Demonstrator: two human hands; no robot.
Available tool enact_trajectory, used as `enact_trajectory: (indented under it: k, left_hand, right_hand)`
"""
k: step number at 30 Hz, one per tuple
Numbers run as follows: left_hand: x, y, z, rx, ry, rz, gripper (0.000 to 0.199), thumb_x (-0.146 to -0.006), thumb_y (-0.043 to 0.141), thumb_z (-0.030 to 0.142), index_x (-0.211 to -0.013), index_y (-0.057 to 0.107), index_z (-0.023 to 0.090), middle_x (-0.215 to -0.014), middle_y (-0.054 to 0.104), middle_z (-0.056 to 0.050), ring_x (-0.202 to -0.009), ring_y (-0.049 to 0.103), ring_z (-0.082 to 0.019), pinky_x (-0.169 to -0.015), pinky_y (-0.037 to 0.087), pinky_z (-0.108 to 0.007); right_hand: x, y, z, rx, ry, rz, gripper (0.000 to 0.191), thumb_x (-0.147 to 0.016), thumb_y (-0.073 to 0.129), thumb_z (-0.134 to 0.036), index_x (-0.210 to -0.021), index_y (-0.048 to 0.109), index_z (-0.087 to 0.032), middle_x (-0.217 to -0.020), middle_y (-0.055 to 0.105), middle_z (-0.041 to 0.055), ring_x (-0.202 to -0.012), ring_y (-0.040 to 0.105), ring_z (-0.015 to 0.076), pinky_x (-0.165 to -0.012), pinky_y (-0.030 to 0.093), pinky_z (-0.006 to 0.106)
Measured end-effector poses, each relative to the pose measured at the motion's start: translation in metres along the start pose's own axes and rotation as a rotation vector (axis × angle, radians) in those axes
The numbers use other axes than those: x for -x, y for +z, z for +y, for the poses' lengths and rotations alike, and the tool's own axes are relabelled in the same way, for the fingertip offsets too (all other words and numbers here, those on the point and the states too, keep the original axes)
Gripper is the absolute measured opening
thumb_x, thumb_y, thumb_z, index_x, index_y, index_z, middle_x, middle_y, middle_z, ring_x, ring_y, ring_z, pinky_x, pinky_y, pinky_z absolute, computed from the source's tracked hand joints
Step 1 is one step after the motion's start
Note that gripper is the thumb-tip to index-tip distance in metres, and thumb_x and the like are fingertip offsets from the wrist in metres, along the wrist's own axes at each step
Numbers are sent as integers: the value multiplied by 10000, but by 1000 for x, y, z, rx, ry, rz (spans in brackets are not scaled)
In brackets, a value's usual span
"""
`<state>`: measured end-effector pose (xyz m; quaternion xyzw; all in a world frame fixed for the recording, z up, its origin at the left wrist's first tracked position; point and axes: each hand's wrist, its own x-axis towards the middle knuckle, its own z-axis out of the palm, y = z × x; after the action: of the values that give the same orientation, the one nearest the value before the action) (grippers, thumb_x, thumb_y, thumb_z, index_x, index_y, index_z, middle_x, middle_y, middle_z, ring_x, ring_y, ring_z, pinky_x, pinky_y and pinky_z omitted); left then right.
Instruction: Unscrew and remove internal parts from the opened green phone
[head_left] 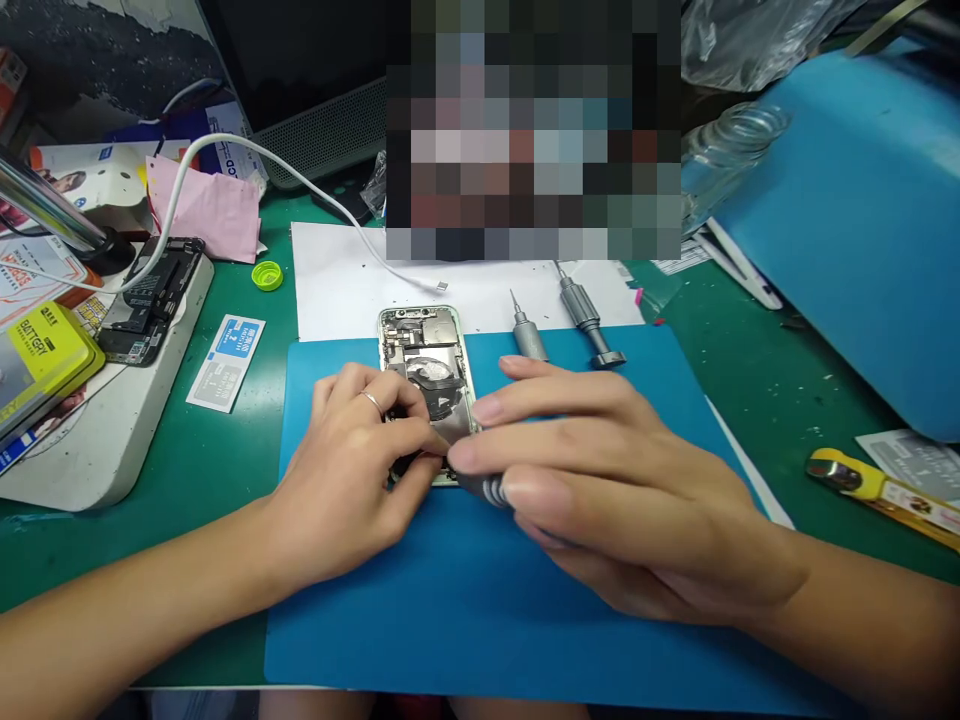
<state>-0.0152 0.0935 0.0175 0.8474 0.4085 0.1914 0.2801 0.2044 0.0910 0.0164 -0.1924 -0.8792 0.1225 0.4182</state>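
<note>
An opened phone (442,375) lies face up on the blue mat, its inner parts bare and its lower end partly covered by fingers. My left hand (360,460), with a ring on one finger, rests over the phone's lower left edge. Its thumb and index finger are pinched together there, and anything between them is hidden. From the right, my right hand (607,480) grips a dark tool with light rings (491,488) whose tip I cannot make out. That tool is close to the phone's lower end.
Two grey screwdrivers (529,335) (589,320) lie beyond my right hand. A white cable (300,180) arches over white paper (337,290). To the left, another opened phone (157,300) rests on a white box beside a yellow battery pack (52,370). A yellow cutter (877,490) lies right.
</note>
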Motion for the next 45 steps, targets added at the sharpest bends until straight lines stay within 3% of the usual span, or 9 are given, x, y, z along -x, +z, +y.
enact_trajectory:
  k: [5,10,14,20,24,32,36,41,45]
  left_hand:
    - [-1,-1,0,4,-12,-14,248,-975,567,206,-756,682,210,-1066,648,-32,-1027,469,-243,-864,308,-428]
    - [0,1,0,5,2,5,243,-966,541,197,-764,676,211,-1049,648,-32,-1007,466,-240,-855,305,-428]
    - [0,1,0,-10,-3,11,250,-975,523,183,-784,680,220,-1060,645,-26,-1012,467,-234,-858,307,-420]
    - [0,1,0,-20,3,14,254,-990,518,182,-819,701,225,-1045,646,-22,-996,468,-231,-847,305,-416]
    - [0,3,0,-19,10,24,209,-980,554,177,-849,706,233,-1061,644,-16,-1014,478,-230,-860,311,-415]
    - [1,2,0,-26,5,18,218,-987,545,181,-881,725,244,-1058,647,-15,-1006,475,-231,-856,315,-416]
    - [1,1,0,-20,5,21,218,-977,555,169,-857,721,245,-1052,640,-14,-1004,476,-229,-856,318,-415]
    - [0,2,0,-39,12,30,162,-974,583,175,-883,704,235,-1051,643,-12,-1005,482,-228,-856,319,-414]
    - [0,2,0,-29,6,27,182,-982,570,178,-863,696,233,-1055,647,-13,-1013,487,-232,-854,322,-416]
  right_hand:
    - [-1,1,0,41,5,4,220,-980,617,-125,-1193,632,-180,-963,751,35,-1033,654,159,-1086,559,359]
    - [0,-1,-1,-17,-2,-17,254,-1007,519,-77,-1241,599,-133,-1049,764,60,-1127,651,147,-1163,499,364]
    - [-1,4,-2,-14,55,11,208,-1046,479,-106,-1229,560,-163,-958,765,4,-990,684,88,-1120,512,315]
    - [0,4,-1,-43,31,4,251,-1011,478,-65,-1237,567,-132,-1020,768,61,-1098,693,130,-1119,516,328]
    - [1,2,0,-49,75,-34,307,-999,511,-51,-1280,545,-169,-900,761,-1,-925,722,116,-1049,557,306]
    - [0,5,-1,-102,60,-10,280,-1007,468,-27,-1260,550,-112,-902,757,26,-932,704,107,-1124,497,313]
    - [-3,6,0,-67,73,0,255,-990,545,-29,-1227,545,-123,-898,764,13,-875,693,91,-1040,532,273]
    - [0,3,0,-53,51,4,256,-1006,542,-98,-1260,548,-131,-966,769,53,-970,698,129,-1037,561,324]
    - [3,3,0,-88,65,-4,355,-970,490,-14,-1297,564,-131,-994,770,54,-1040,706,142,-1084,550,353]
